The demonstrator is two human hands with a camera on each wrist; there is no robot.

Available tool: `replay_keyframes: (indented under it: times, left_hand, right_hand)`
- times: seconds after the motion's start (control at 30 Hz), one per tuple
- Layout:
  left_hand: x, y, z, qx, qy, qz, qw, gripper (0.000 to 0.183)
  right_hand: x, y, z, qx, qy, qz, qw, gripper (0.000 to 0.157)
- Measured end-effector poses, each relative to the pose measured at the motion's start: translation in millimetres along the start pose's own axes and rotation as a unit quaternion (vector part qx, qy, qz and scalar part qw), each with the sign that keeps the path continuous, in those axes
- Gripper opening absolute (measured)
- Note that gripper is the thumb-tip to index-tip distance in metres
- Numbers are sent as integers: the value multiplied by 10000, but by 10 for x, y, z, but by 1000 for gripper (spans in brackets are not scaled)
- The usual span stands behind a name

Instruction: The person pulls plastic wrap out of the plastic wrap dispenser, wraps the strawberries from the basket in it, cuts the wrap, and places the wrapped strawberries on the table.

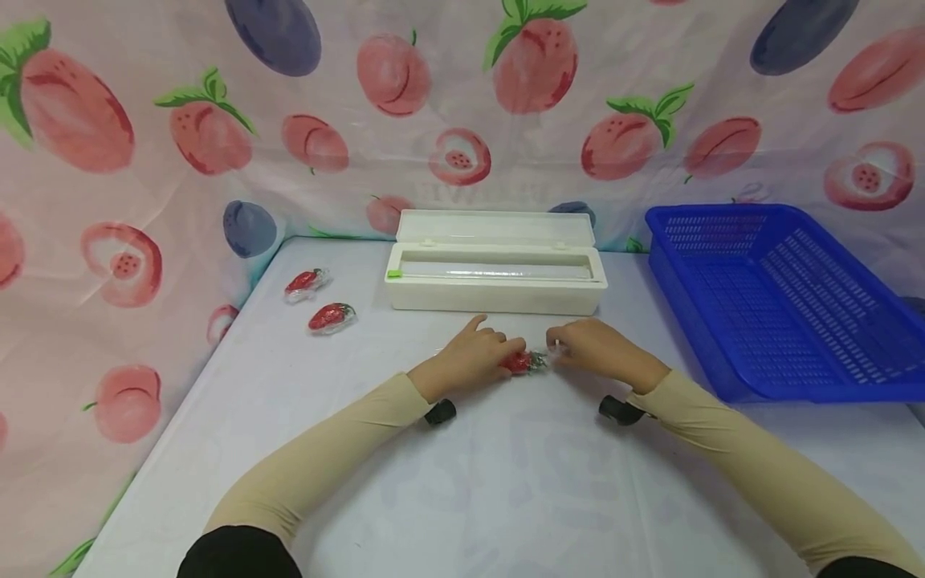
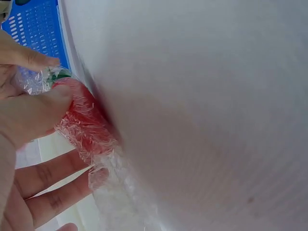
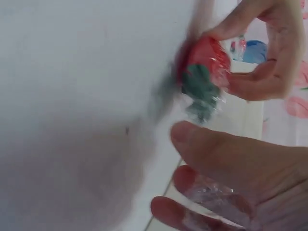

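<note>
A red strawberry with green leaves (image 1: 517,364), wrapped in clear cling film, lies at the middle of the white table. My left hand (image 1: 473,359) pinches it between thumb and fingers; in the left wrist view the thumb presses on its red side. Loose film (image 2: 113,187) trails from one end. At the leafy end, my right hand (image 1: 596,347) has its fingers curled at the other end of the film (image 1: 555,352). In the right wrist view, crumpled film (image 3: 211,190) lies against the right fingers, below the thumb.
Two wrapped strawberries, one behind (image 1: 305,283) and one nearer (image 1: 332,318), lie at the left. Behind my hands stands a white film dispenser box (image 1: 495,299), lid raised, with a roll inside. A blue perforated basket (image 1: 744,385) stands at the right. Fruit-print cloth (image 1: 325,201) hangs behind.
</note>
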State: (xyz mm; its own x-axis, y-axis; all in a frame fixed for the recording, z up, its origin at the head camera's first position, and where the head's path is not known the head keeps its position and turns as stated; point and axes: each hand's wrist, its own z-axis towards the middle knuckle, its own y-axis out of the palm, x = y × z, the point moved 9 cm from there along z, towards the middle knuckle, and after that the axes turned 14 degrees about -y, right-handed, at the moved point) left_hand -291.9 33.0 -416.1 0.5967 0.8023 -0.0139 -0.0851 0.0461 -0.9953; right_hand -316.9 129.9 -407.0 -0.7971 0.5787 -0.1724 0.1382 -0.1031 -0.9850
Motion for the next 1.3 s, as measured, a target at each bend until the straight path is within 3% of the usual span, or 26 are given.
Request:
replay_keyframes:
  times: [0.23, 0.47, 0.67, 0.8, 1.0, 1.13, 1.3]
  left_hand:
    - [18, -28, -3, 52, 70, 54, 9999, 35]
    - [-64, -25, 10, -433, -45, -106, 9990, 40]
    - [-47, -31, -4, -424, 164, 83, 9989, 40]
    - [-50, -33, -11, -337, 159, 79, 9993, 36]
    - [-39, -2, 5, -240, 191, 27, 9995, 30]
    - [-39, 31, 22, -218, 162, 17, 9996, 30]
    - [-141, 84, 13, -528, -249, 22, 9983, 38]
  right_hand:
    - [-30, -74, -11, 32, 131, 776, 9969, 24]
    - [-157, -88, 68, 337, -66, 1251, 9916, 21]
    - [-275, -93, 97, 516, -457, 1592, 9848, 25]
    - [-294, -89, 128, 672, -587, 1619, 9828, 19]
    - [-255, -33, 174, 943, -421, 1745, 9792, 9]
    - [-262, 14, 198, 878, -294, 1461, 9849, 12]
    - [-272, 12, 210, 790, -111, 1148, 9902, 17]
